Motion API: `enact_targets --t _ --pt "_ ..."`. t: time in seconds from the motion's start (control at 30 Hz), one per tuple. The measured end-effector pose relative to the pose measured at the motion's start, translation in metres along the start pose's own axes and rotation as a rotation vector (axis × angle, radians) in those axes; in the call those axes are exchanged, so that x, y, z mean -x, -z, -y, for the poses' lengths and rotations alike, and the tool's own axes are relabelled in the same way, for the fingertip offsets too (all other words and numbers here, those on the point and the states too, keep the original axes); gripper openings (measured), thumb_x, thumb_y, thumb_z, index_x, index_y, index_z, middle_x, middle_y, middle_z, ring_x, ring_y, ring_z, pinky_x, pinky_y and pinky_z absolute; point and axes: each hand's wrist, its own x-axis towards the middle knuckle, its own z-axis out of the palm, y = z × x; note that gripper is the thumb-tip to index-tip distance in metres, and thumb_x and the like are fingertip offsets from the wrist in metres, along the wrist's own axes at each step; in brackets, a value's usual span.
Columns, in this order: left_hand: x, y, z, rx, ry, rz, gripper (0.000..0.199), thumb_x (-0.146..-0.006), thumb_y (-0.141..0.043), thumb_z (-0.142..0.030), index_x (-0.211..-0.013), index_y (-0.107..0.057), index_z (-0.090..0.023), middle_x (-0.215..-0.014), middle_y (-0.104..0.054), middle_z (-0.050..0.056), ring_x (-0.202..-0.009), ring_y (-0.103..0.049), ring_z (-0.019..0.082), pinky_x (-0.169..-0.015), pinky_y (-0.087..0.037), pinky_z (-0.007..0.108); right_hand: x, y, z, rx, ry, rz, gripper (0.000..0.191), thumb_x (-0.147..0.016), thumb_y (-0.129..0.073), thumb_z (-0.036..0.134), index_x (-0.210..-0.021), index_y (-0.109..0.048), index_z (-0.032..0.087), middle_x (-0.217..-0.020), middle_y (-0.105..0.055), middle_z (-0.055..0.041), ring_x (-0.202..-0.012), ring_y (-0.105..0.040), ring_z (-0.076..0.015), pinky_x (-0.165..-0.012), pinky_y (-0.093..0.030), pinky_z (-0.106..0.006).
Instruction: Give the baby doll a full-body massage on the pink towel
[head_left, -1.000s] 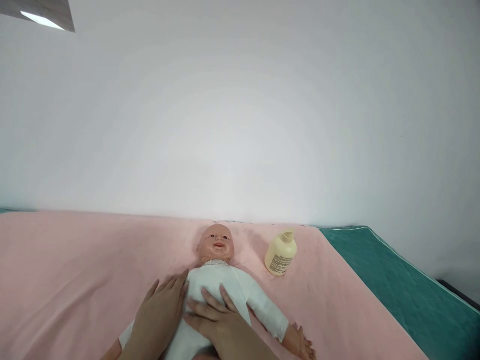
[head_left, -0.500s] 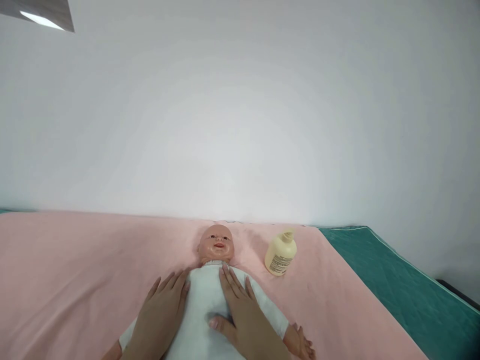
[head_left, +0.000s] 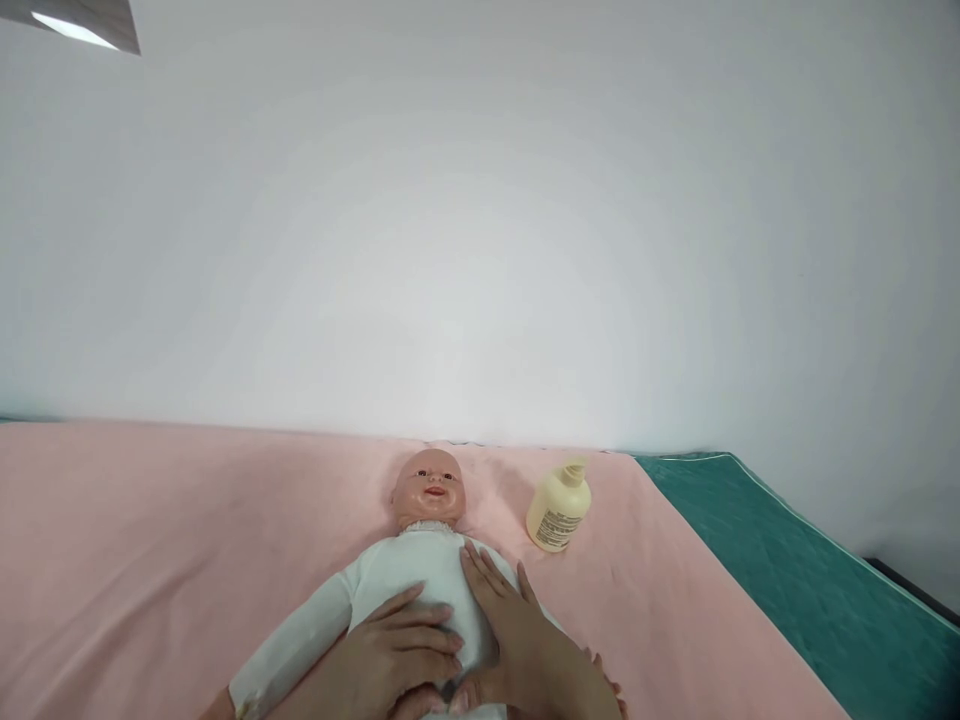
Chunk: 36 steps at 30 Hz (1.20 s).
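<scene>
- White cloth [head_left: 431, 560] lies under the left hand [head_left: 397, 645], which is spread flat over the middle of the doll [head_left: 409, 580], fingers slightly parted and pointing across to the right of the view.
- Right hand [head_left: 521, 640]: also flat and wide on the doll's chest, fingers aimed up toward the shoulder, thumb held well out — its tip near the left thumb.
- Doll: on its back at the lower middle of the view, its bald head [head_left: 429, 495] away from the person. A frilled collar [head_left: 428, 527] rings the neck.
- One sleeve [head_left: 296, 635] stretches to the lower left, beside the left forearm. Opposite, a few of the doll's fingers [head_left: 598, 661] show past the right wrist.
- Bottle [head_left: 559, 510]: pale yellow, pump on top, printing toward the person. It stands right of the head — apart from doll and hands.
- Sheet [head_left: 225, 530]: pink, creased at left, under doll and bottle.
- Cover [head_left: 810, 570]: green, showing beyond the sheet at right.
- Wall [head_left: 480, 220]: whitish, behind everything. A grey panel [head_left: 105, 15] with a bright strip [head_left: 75, 31] shows at top left.
</scene>
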Motion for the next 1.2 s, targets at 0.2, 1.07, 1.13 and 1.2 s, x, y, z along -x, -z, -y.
enact_targets --t 0.2,1.07,1.13,1.2 --pt "0.003 -0.014 0.013 -0.03 0.034 0.002 0.053 -0.088 -0.055 -0.051 -0.137 -0.046 -0.035 -0.139 -0.052 -0.003 -0.132 -0.043 0.02 -0.114 -0.028 0.04 -0.008 -0.009 -0.019 -0.024 0.1 -0.031 0.123 -0.063 -0.073 0.064 -0.151 0.0 0.017 -0.157 -0.003 -0.0083 -0.144 0.002 -0.025 -0.115 0.007 -0.044" --pt "0.025 -0.034 0.037 -0.539 0.748 -0.215 0.052 -0.084 -0.033 -0.011 -0.13 -0.058 -0.019 -0.136 -0.054 0.007 -0.126 -0.05 0.03 -0.108 -0.023 0.061 0.006 -0.006 0.017 -0.061 0.42 0.15 0.067 -0.087 -0.057 0.056 -0.144 -0.024 0.048 -0.152 -0.021 0.0155 -0.143 -0.011 -0.0257 -0.118 0.0 -0.044" --pt "0.027 -0.036 0.041 -0.56 0.742 -0.191 0.058 -0.076 -0.037 -0.008 -0.128 -0.059 -0.02 -0.136 -0.054 0.007 -0.125 -0.05 0.031 -0.106 -0.026 0.062 0.002 -0.013 0.021 -0.032 0.48 0.177 0.049 -0.095 -0.043 0.055 -0.141 -0.027 0.053 -0.149 -0.025 0.02 -0.143 -0.012 -0.024 -0.118 0.003 -0.045" --pt "0.028 -0.037 0.043 -0.567 0.751 -0.193 0.06 -0.075 -0.038 -0.007 -0.129 -0.059 -0.021 -0.136 -0.055 0.007 -0.124 -0.051 0.031 -0.105 -0.029 0.061 -0.002 -0.018 0.025 -0.036 0.515 0.157 0.046 -0.097 -0.035 0.055 -0.142 -0.027 0.049 -0.15 -0.024 0.0187 -0.143 -0.011 -0.0231 -0.118 0.003 -0.045"
